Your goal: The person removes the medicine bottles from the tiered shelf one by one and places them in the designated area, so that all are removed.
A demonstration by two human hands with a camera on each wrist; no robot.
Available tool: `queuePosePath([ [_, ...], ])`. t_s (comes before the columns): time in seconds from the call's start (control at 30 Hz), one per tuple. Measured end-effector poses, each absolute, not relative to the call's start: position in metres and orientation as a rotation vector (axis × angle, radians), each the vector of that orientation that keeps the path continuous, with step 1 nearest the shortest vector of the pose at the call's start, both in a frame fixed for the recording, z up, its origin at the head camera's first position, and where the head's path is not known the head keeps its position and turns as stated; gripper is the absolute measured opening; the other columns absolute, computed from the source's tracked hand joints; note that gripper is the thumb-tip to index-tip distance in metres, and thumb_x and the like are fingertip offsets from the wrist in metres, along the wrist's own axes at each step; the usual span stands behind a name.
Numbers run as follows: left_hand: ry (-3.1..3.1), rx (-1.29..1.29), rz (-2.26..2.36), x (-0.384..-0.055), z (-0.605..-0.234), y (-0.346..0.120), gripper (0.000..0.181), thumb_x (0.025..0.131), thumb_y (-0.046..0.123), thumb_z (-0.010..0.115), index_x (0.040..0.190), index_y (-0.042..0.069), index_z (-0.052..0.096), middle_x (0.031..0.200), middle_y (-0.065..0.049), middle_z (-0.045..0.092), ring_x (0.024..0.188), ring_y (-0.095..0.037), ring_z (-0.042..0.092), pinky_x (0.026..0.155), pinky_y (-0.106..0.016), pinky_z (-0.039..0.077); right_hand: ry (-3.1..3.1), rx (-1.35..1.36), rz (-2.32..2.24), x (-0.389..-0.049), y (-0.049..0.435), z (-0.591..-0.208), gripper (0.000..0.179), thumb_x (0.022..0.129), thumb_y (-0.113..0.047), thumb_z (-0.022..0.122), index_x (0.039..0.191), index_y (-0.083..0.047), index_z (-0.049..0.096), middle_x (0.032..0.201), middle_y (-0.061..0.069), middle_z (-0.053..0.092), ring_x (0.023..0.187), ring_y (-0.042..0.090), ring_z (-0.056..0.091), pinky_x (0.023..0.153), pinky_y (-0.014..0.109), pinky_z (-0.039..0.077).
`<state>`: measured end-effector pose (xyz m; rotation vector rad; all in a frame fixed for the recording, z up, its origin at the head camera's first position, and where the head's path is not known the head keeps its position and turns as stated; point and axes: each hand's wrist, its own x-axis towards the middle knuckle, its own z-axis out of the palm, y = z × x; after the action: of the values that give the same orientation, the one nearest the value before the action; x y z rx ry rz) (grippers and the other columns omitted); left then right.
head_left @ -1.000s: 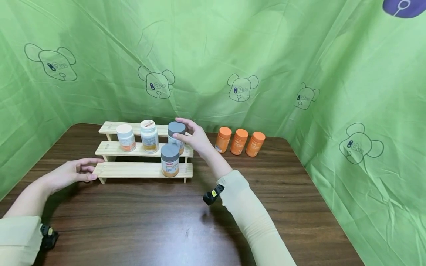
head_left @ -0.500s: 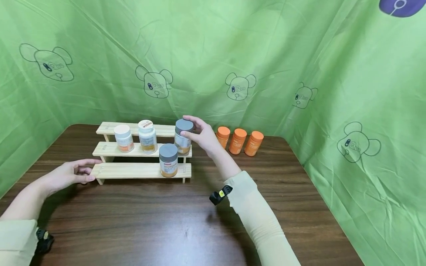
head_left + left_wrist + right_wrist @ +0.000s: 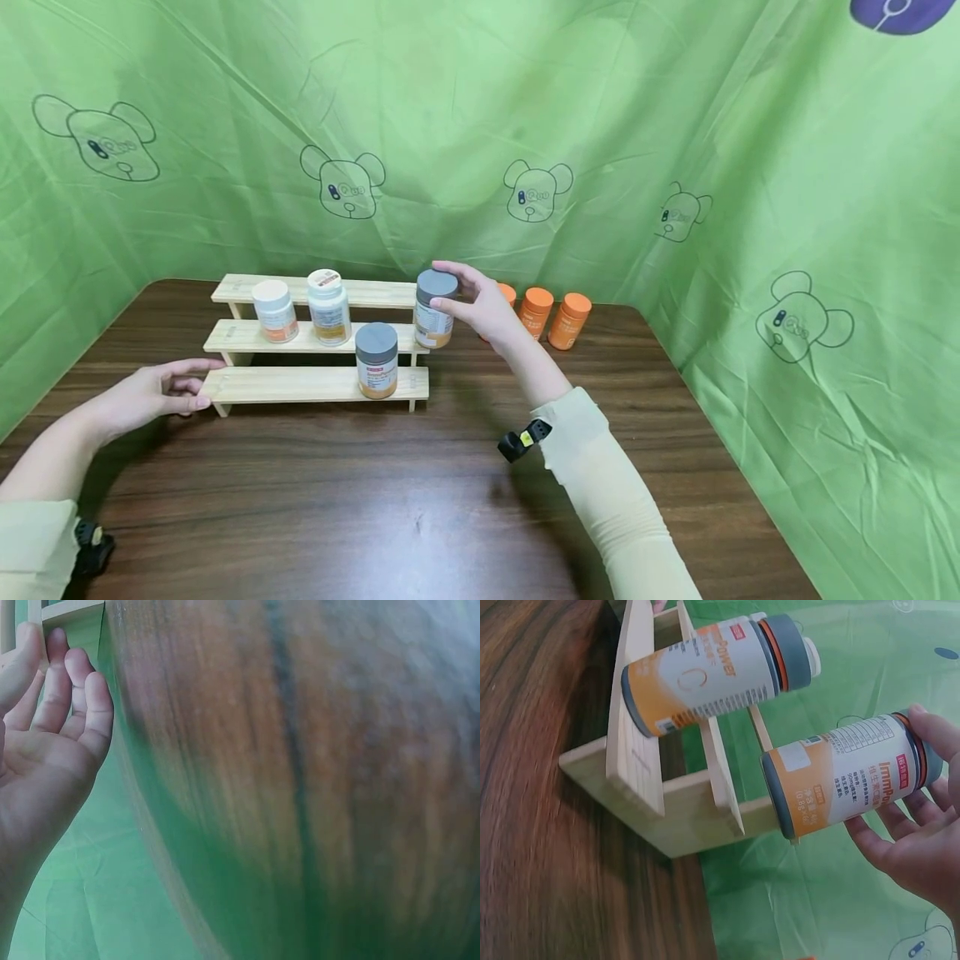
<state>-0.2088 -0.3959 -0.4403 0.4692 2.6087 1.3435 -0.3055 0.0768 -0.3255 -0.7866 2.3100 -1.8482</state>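
A three-tier wooden display rack [image 3: 277, 384] stands on the table. My left hand [image 3: 146, 400] grips the left end of its lowest tier, thumb in front and fingers behind. My right hand [image 3: 487, 310] holds a grey-lidded supplement bottle [image 3: 433, 312] by its lid; in the right wrist view this bottle [image 3: 832, 772] is off the rack, beside the tiers' right end. A second grey-lidded supplement bottle [image 3: 377, 367] stands on the lowest tier near its right end. Two white-lidded bottles [image 3: 275, 312] stand on the middle tier, toward the left.
Three orange bottles [image 3: 570, 322] stand in a row right of the rack, one partly hidden behind my right hand. A green curtain [image 3: 450, 108] surrounds the back and sides of the dark wooden table [image 3: 337, 500].
My right hand has carried the grey-lidded bottle rightward, from over the middle tier to past the rack's right end. The left hand keeps its hold on the rack.
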Motion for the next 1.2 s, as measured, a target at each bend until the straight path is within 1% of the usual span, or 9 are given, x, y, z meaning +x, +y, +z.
queuePosePath([
  [0.1, 2.613, 0.476, 1.342, -0.209, -0.441, -0.397, 0.050, 0.090, 0.006, 0.062, 0.136, 0.006, 0.043, 0.093, 0.000, 0.069, 0.077, -0.009, 0.063, 0.063, -0.026, 0.048, 2.332, -0.770, -1.817, -0.305, 0.084, -0.326, 0.055, 0.083, -0.019, 0.074, 0.133, -0.025, 0.053, 0.126, 0.000, 0.060, 0.115, 0.015, 0.055, 0.096, 0.036, 0.043],
  [0.2, 2.625, 0.483, 1.332, -0.210, -0.441, -0.398, 0.051, 0.089, 0.006, 0.063, 0.136, 0.007, 0.043, 0.094, 0.001, 0.069, 0.078, -0.008, 0.063, 0.064, -0.025, 0.048, 2.355, -0.758, -1.802, -0.304, 0.092, -0.326, 0.055, 0.081, -0.021, 0.075, 0.132, -0.025, 0.054, 0.124, 0.000, 0.061, 0.114, 0.015, 0.056, 0.096, 0.036, 0.044],
  [0.3, 2.627, 0.473, 1.331, -0.211, -0.441, -0.399, 0.051, 0.089, 0.006, 0.063, 0.137, 0.008, 0.043, 0.095, 0.003, 0.069, 0.079, -0.007, 0.063, 0.065, -0.024, 0.048, 2.354, -0.756, -1.809, -0.303, 0.098, -0.327, 0.056, 0.081, -0.020, 0.076, 0.133, -0.023, 0.054, 0.124, 0.001, 0.061, 0.114, 0.016, 0.057, 0.095, 0.036, 0.044],
  [0.53, 2.631, 0.468, 1.312, -0.210, -0.440, -0.399, 0.052, 0.090, 0.008, 0.063, 0.138, 0.008, 0.043, 0.095, 0.003, 0.069, 0.078, -0.009, 0.063, 0.064, -0.025, 0.048, 2.310, -0.720, -1.802, -0.300, 0.115, -0.333, 0.057, 0.083, -0.011, 0.072, 0.136, -0.017, 0.051, 0.132, 0.005, 0.056, 0.119, 0.020, 0.053, 0.095, 0.039, 0.044],
  [0.67, 2.623, 0.457, 1.311, -0.209, -0.440, -0.399, 0.053, 0.089, 0.009, 0.064, 0.138, 0.007, 0.042, 0.095, 0.001, 0.069, 0.078, -0.009, 0.063, 0.064, -0.026, 0.048, 2.316, -0.712, -1.779, -0.291, 0.124, -0.329, 0.057, 0.084, -0.010, 0.070, 0.137, -0.012, 0.049, 0.132, 0.008, 0.055, 0.121, 0.021, 0.052, 0.096, 0.040, 0.044],
  [0.8, 2.643, 0.472, 1.292, -0.209, -0.438, -0.397, 0.053, 0.089, 0.010, 0.064, 0.137, 0.005, 0.043, 0.094, 0.002, 0.069, 0.079, -0.007, 0.063, 0.065, -0.024, 0.047, 2.337, -0.707, -1.767, -0.282, 0.131, -0.326, 0.055, 0.085, -0.009, 0.070, 0.136, -0.009, 0.049, 0.131, 0.010, 0.056, 0.122, 0.022, 0.052, 0.096, 0.039, 0.044],
  [0.87, 2.657, 0.483, 1.286, -0.209, -0.438, -0.396, 0.052, 0.089, 0.009, 0.064, 0.136, 0.005, 0.043, 0.094, 0.004, 0.070, 0.080, -0.005, 0.063, 0.065, -0.022, 0.047, 2.343, -0.688, -1.770, -0.282, 0.135, -0.328, 0.055, 0.084, -0.009, 0.070, 0.135, -0.009, 0.050, 0.130, 0.009, 0.056, 0.121, 0.021, 0.052, 0.096, 0.038, 0.043],
  [1.0, 2.652, 0.480, 1.297, -0.209, -0.438, -0.395, 0.051, 0.089, 0.007, 0.064, 0.136, 0.006, 0.044, 0.094, 0.002, 0.069, 0.079, -0.006, 0.063, 0.065, -0.022, 0.047, 2.347, -0.645, -1.785, -0.283, 0.143, -0.336, 0.056, 0.084, -0.010, 0.072, 0.135, -0.009, 0.050, 0.130, 0.009, 0.056, 0.119, 0.020, 0.052, 0.097, 0.037, 0.043],
  [1.2, 2.659, 0.471, 1.296, -0.208, -0.440, -0.396, 0.052, 0.089, 0.008, 0.064, 0.137, 0.006, 0.043, 0.095, 0.001, 0.070, 0.079, -0.005, 0.062, 0.065, -0.023, 0.047, 2.349, -0.636, -1.823, -0.288, 0.152, -0.352, 0.057, 0.082, -0.007, 0.072, 0.135, -0.004, 0.049, 0.133, 0.010, 0.055, 0.123, 0.021, 0.050, 0.102, 0.042, 0.039],
])
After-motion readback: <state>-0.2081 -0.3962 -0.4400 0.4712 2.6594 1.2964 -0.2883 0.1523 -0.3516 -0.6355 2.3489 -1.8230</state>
